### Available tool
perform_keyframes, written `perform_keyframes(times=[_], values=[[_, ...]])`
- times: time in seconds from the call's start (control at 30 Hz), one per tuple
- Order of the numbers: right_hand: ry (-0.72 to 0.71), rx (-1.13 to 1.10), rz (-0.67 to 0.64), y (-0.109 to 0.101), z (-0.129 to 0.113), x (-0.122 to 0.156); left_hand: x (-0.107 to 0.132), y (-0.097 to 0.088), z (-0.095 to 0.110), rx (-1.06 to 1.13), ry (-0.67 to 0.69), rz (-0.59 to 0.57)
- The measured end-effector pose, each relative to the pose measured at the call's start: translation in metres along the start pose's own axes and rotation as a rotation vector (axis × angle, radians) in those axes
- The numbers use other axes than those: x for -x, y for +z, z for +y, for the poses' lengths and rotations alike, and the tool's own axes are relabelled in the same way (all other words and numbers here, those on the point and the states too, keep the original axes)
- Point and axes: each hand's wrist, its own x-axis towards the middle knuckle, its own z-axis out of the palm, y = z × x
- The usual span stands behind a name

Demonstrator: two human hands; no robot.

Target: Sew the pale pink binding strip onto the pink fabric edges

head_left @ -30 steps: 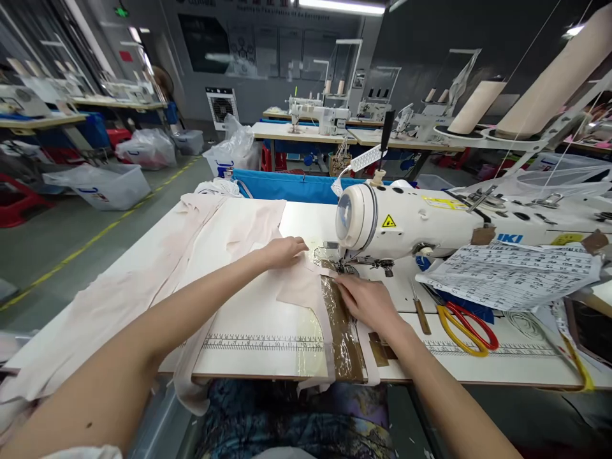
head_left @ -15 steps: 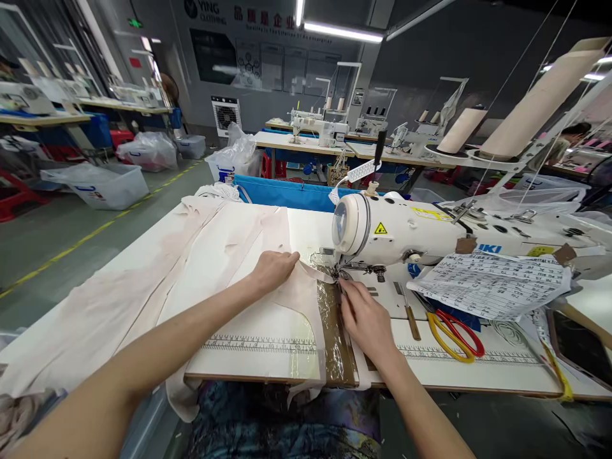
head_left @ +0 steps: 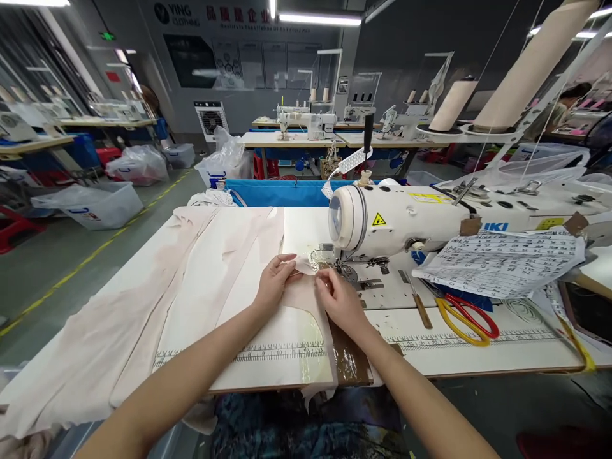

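A pale pink piece of fabric (head_left: pixel 306 299) lies on the table left of the sewing machine (head_left: pixel 382 217), one end hanging over the front edge. My left hand (head_left: pixel 277 277) pinches its upper edge between thumb and fingers. Close beside it, my right hand (head_left: pixel 337 296) is closed on the same edge, just left of the needle area; its fingertips partly hide the cloth. A short stretch of fabric spans the two hands. Under my right wrist runs a brown taped strip (head_left: pixel 351 357). More pale pink fabric pieces (head_left: pixel 129 306) are spread over the left side.
Right of the machine's needle lie a wooden-handled tool (head_left: pixel 421 309) and scissors (head_left: pixel 463 322) with red and yellow handles. A written paper sheet (head_left: pixel 502 261) hangs on the machine. A phone (head_left: pixel 588 312) lies far right. Thread cones (head_left: pixel 454 105) stand behind the machine.
My right hand has moved left, away from the needle, drawing the fabric edge with it. My left hand has stayed near its place, its fingers now turned toward the right hand. The view has shifted slightly.
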Motion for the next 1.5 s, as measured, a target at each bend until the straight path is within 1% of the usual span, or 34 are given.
perform_keyframes(times=[0.13,0.27,0.37,0.5,0.6,0.7,0.77,0.9,0.97,1.07,1.13,1.23,1.33,1.4,1.5], values=[[0.107,-0.245,-0.029,0.004,0.001,-0.019,0.013,0.003,0.006,0.093,-0.049,-0.059],[0.127,-0.426,-0.077,0.009,0.001,-0.024,0.018,0.003,0.008,0.085,-0.07,-0.083],[0.141,-0.514,-0.106,0.012,0.005,-0.023,0.017,0.002,0.007,0.099,-0.083,-0.086],[0.163,-0.555,-0.116,0.013,0.009,-0.024,0.016,0.003,0.006,0.097,-0.068,-0.099],[0.143,-0.528,-0.107,0.012,0.011,-0.025,0.017,0.003,0.006,0.086,-0.079,-0.113],[0.099,-0.449,-0.081,0.011,0.013,-0.023,0.016,0.003,0.006,0.085,-0.096,-0.074],[0.057,-0.356,-0.026,0.011,0.013,-0.019,0.015,0.002,0.007,0.086,-0.1,-0.055],[-0.055,-0.133,0.129,0.011,0.009,-0.011,0.015,0.002,0.006,0.07,-0.094,-0.045],[-0.111,-0.053,0.171,0.011,0.005,-0.009,0.017,0.001,0.006,0.039,-0.079,-0.049],[-0.179,0.007,0.206,0.01,0.002,-0.007,0.018,0.001,0.005,-0.021,-0.039,-0.078],[-0.208,0.006,0.233,0.009,0.001,-0.007,0.018,0.0,0.004,-0.055,-0.012,-0.099],[-0.224,-0.061,0.294,0.007,0.002,-0.006,0.014,-0.003,0.003,-0.078,0.002,-0.082],[-0.224,-0.205,0.345,0.004,0.002,-0.004,0.007,-0.008,0.0,-0.086,-0.003,-0.036],[-0.231,-0.34,0.325,0.001,0.0,-0.002,0.003,-0.012,-0.003,-0.128,0.003,-0.03],[-0.238,-0.543,0.255,-0.002,-0.006,0.001,-0.001,-0.014,-0.008,-0.205,0.03,-0.052]])
